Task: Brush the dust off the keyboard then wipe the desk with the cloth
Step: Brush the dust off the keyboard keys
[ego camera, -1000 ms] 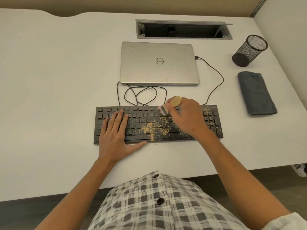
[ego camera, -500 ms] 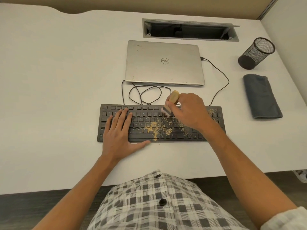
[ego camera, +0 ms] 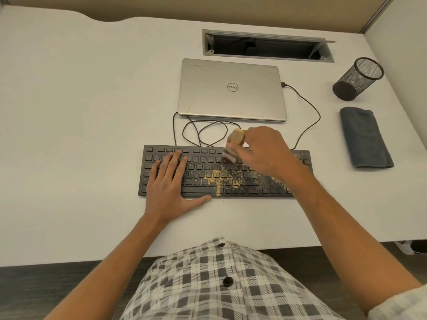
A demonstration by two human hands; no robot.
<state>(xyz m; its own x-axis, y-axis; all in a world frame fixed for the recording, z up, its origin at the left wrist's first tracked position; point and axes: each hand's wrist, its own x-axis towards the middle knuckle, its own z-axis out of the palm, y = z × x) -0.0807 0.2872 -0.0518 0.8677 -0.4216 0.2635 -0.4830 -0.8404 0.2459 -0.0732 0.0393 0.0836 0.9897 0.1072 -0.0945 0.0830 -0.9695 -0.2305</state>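
Note:
A black keyboard lies on the white desk, with yellowish dust spread over its middle and right keys. My right hand grips a small wooden-handled brush, whose bristles touch the upper key rows near the middle. My left hand rests flat on the keyboard's left half, fingers straight, thumb on the desk below the front edge. A folded dark grey cloth lies at the right of the desk, untouched.
A shut silver laptop sits behind the keyboard, with black cables looped between them and one running to its right side. A black mesh pen cup lies tipped near the cloth. An open cable tray is set in the desk's rear.
My right hand has kept the brush on the upper key rows with small strokes. The dust patch has shifted a little. My left hand stays on the keyboard.

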